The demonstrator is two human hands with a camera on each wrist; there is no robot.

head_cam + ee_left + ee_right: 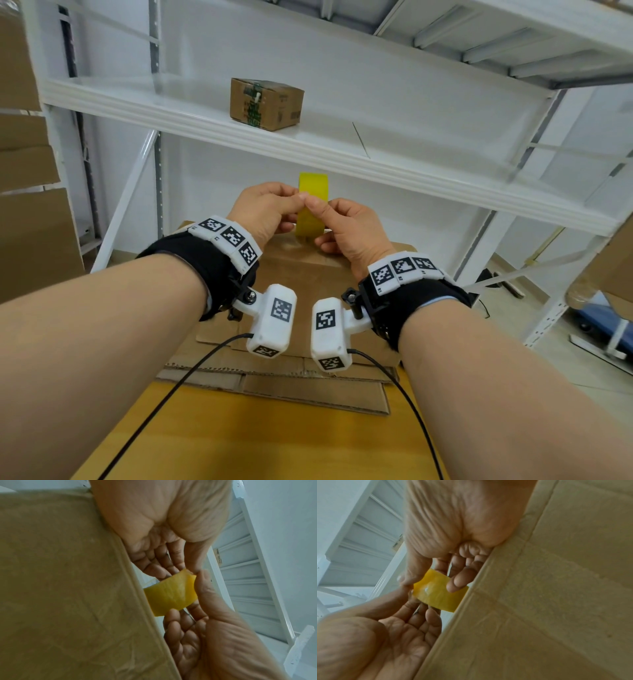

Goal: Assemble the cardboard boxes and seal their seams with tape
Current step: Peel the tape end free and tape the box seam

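A: Entry: where was the roll of yellow tape [312, 205]?

B: Held up edge-on between both hands, above the far end of the brown cardboard box [301, 270], which sat on flattened cardboard sheets [274, 383] on a wooden table [257, 442].

A: Left hand [265, 212]?

B: Fingers curled round the roll's left side, thumb on top, gripping it. In the left wrist view the left hand [161, 524] had its thumb tip at the roll's [171, 595] upper edge, with the box panel [68, 588] filling the left of that view.

A: Right hand [349, 229]?

B: Also gripping. Thumb and forefinger pinched at the roll's outer face, meeting the left thumb tip. In the right wrist view the right hand [458, 527] showed a fingertip [455, 584] pressed on the yellow face [436, 595] and the thumb at the roll's edge. Whether a loose tape end was lifted, I could not tell.

A: Surroundings?

B: White metal shelving [342, 150] behind, with one small taped cardboard box [267, 102] on the shelf. Larger cartons [30, 205] stood at left.
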